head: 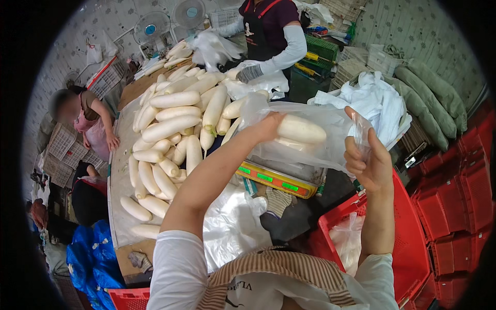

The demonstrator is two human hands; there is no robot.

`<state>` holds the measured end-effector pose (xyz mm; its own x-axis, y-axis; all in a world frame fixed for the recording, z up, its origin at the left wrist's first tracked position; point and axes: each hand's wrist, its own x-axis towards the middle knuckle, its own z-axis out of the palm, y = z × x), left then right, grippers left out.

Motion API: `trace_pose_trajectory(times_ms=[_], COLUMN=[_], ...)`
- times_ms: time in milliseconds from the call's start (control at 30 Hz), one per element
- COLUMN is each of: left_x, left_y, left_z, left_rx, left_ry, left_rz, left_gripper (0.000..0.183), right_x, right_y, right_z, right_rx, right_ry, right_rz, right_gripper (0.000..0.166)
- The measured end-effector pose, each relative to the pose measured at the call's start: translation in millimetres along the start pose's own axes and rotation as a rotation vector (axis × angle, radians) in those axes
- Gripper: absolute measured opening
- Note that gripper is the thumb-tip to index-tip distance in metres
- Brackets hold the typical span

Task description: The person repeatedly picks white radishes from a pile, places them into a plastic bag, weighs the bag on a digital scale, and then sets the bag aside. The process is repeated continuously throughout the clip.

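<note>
A clear plastic bag [329,151] stretches between my hands, above a weighing scale [271,179] with lit green displays. At least two white radishes [302,128] lie in it. My left hand [271,127] grips the bag at the radishes' left ends; plastic bunches around the wrist and hides some fingers. My right hand [366,155] holds the bag's right end, thumb and fingers apart with film between them. Left of the scale, a large heap of white radishes [174,100] covers the table [122,228]. Flat plastic bags [236,224] lie in front of me.
Across the table a person's gloved hand [250,73] touches a radish on plastic. A red crate [405,224] with bagged goods stands by my right arm. Stacked red crates [451,201] are beyond. A striped glove [279,201] lies below the scale. Another person's hand [112,142] rests on the table's left edge.
</note>
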<state>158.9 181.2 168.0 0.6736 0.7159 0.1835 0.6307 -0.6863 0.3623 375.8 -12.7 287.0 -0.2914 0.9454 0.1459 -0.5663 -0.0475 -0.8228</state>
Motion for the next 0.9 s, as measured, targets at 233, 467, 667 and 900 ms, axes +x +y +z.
trace_pose_trajectory(times_ms=[233,467,667,900], left_x=[-27.5,-92.3,-113.9,-142.0], left_y=[39.0,80.9,72.9,8.0], left_z=[-29.0,-79.8,-41.6,-58.2], left_rx=[0.111,0.006,0.303,0.177], left_ry=[0.049,0.614,0.606,0.296], left_rz=[0.029,0.218,-0.057,-0.608], left_gripper=[0.055,0.054,0.09,0.058], right_x=[10.0,26.5,34.7,22.1], right_y=[8.0,9.8,7.5,1.8], right_z=[-9.8,-4.3,8.0,15.9], right_rx=[-0.114,-0.104,-0.134,-0.198], right_ry=[0.093,0.03,-0.003,0.117], right_rz=[-0.073,-0.031,-0.036,-0.019], right_gripper=[0.051,0.048,0.048,0.051])
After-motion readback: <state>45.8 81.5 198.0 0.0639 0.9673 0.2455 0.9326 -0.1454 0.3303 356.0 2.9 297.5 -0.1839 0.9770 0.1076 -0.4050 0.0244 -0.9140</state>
